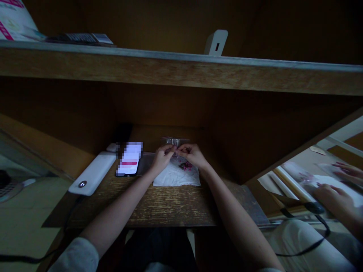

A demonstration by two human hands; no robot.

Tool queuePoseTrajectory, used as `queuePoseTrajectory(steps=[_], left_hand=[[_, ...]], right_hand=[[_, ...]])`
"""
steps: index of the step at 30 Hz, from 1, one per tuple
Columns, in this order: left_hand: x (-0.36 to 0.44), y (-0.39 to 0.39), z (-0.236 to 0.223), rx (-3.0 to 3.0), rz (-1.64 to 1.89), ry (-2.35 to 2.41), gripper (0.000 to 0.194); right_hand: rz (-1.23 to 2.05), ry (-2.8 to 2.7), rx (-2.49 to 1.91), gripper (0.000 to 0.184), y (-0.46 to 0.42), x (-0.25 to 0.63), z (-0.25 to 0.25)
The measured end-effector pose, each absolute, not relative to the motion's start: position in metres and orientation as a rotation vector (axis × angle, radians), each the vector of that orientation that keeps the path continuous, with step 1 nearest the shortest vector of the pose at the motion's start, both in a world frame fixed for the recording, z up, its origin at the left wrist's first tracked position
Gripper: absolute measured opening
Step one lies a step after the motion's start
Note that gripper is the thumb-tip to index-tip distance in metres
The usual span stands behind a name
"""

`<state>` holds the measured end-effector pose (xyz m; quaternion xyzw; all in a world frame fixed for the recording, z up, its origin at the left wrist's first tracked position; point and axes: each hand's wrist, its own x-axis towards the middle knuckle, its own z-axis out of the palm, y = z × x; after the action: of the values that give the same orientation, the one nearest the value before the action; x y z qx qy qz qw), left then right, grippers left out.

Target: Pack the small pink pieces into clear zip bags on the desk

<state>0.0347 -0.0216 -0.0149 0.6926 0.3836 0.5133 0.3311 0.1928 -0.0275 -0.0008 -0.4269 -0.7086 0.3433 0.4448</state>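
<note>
My left hand (pixel 163 156) and my right hand (pixel 191 154) meet over the back of a small wooden desk (pixel 159 207). Both pinch with closed fingers at a small clear plastic bag (pixel 172 142) held between them. Under the hands lies a white cloth or sheet (pixel 176 177) with a few small pink pieces (pixel 185 166) on it. What the fingertips grip inside the bag is too small and dark to make out.
A lit phone (pixel 129 158) lies left of my hands, next to a white power bank (pixel 92 173) with a cable. A wooden shelf (pixel 181 70) overhangs the desk and carries a white device (pixel 216 42). At the right another person's hands (pixel 337 189) work at a neighbouring desk.
</note>
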Motion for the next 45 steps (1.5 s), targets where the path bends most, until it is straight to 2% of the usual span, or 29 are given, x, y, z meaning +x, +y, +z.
queuePoseTrajectory(steps=[5,10,16,19,23,28,34,39,45], left_hand=[[0.033,-0.022,-0.012,1.914,1.307,1.057,0.021],[0.029,-0.031,-0.004,2.266,1.143,1.316,0.022],[0.027,-0.04,0.001,2.487,0.898,1.656,0.023],[0.026,-0.042,0.004,2.46,0.904,1.692,0.024],[0.024,-0.042,0.007,2.41,0.974,1.69,0.022],[0.024,-0.035,0.004,2.254,1.157,1.525,0.017],[0.026,-0.022,-0.002,1.628,1.464,1.097,0.014],[0.028,-0.026,0.003,1.265,1.502,0.92,0.024],[0.028,-0.026,0.004,1.213,1.571,0.926,0.024]], right_hand=[[0.871,-1.728,-1.033,0.022,-0.026,0.193,-0.003],[0.822,-1.736,-1.074,0.016,-0.027,0.192,-0.004],[0.404,-1.849,-1.238,0.009,-0.036,0.181,0.001],[0.182,-1.82,-1.338,0.011,-0.039,0.179,0.006],[0.072,-1.74,-1.448,0.013,-0.038,0.184,0.009],[0.192,-1.803,-1.368,0.014,-0.038,0.19,0.007],[0.412,-1.722,-1.122,0.018,-0.032,0.194,0.006],[0.623,-1.59,-1.043,0.023,-0.026,0.196,0.003],[0.89,-1.476,-1.006,0.031,-0.025,0.194,0.001]])
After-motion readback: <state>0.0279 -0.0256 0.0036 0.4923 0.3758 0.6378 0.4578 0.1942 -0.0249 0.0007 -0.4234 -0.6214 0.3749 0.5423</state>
